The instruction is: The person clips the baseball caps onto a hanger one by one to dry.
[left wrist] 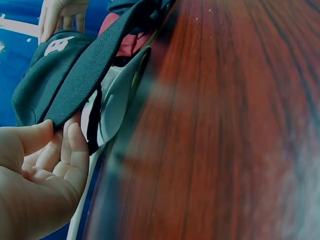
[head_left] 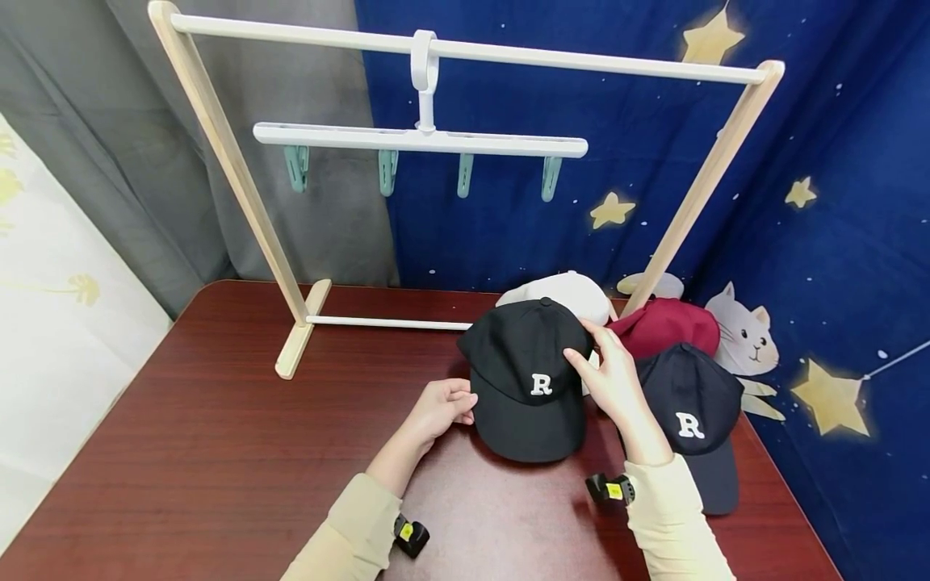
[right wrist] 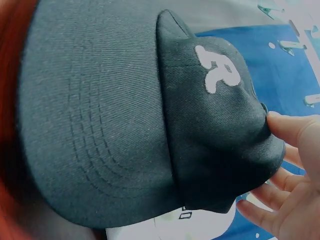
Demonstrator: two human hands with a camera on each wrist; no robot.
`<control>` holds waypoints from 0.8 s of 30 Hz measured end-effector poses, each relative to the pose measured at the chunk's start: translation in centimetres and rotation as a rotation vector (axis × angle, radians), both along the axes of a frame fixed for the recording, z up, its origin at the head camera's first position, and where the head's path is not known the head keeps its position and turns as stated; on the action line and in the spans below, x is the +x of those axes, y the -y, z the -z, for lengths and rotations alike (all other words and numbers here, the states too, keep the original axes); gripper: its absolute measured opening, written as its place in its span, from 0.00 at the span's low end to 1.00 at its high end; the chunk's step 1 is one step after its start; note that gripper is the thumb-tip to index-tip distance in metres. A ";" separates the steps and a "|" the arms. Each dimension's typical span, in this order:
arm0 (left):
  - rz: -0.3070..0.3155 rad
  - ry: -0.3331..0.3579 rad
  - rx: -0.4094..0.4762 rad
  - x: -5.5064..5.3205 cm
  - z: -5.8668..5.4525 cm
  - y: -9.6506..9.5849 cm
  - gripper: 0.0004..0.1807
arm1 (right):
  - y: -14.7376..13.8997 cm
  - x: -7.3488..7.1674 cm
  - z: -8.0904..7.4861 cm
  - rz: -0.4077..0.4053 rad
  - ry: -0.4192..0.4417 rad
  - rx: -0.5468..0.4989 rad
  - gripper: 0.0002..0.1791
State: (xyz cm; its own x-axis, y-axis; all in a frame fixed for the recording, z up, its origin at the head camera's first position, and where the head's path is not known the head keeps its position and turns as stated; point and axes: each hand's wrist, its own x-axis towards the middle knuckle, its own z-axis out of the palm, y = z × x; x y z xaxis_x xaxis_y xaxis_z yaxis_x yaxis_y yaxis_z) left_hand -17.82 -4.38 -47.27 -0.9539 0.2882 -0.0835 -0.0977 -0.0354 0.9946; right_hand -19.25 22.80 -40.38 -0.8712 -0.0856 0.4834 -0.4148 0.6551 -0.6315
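Note:
A black baseball cap (head_left: 528, 420) with a white letter R is held up in front of me, its brim toward me. My left hand (head_left: 440, 410) pinches the left edge of the brim between thumb and fingers, as the left wrist view shows. On the other side, my right hand (head_left: 609, 373) holds the crown, thumb on the front and fingers behind it. In the right wrist view the brim (right wrist: 100, 125) fills the left part. A white cap (head_left: 563, 290) stands behind the black one, partly hidden by it.
A maroon cap (head_left: 672, 324) and a navy cap (head_left: 686, 395) with an R lie at the right. Over the table (head_left: 218, 452) stands a rack with a white rail (head_left: 305, 32). From it hangs a white hanger (head_left: 349, 137) with several green clips (head_left: 388, 172).

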 end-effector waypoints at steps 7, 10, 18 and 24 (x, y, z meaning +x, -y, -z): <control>0.010 -0.006 0.000 -0.2 -0.1 0.5 0.11 | 0.3 -0.1 0.0 -0.035 0.014 -0.005 0.28; 0.009 -0.012 0.006 -0.3 -0.1 0.8 0.11 | 0.6 -0.2 -0.2 -0.052 0.007 -0.008 0.28; 0.013 -0.036 -0.010 -0.6 -0.5 2.0 0.12 | 1.4 -0.3 -0.5 -0.074 0.001 -0.019 0.29; 0.006 -0.051 -0.033 -0.8 -0.9 2.9 0.11 | 1.8 -0.3 -0.9 -0.088 -0.007 -0.004 0.29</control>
State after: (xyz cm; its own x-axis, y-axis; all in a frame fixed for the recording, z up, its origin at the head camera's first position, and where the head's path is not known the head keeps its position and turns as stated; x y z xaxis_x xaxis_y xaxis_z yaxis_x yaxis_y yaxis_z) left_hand -18.62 -7.23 -46.38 -0.9553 0.2922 -0.0441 -0.0468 -0.0022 0.9989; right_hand -19.55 21.04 -39.51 -0.8572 -0.1599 0.4896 -0.4748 0.6136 -0.6309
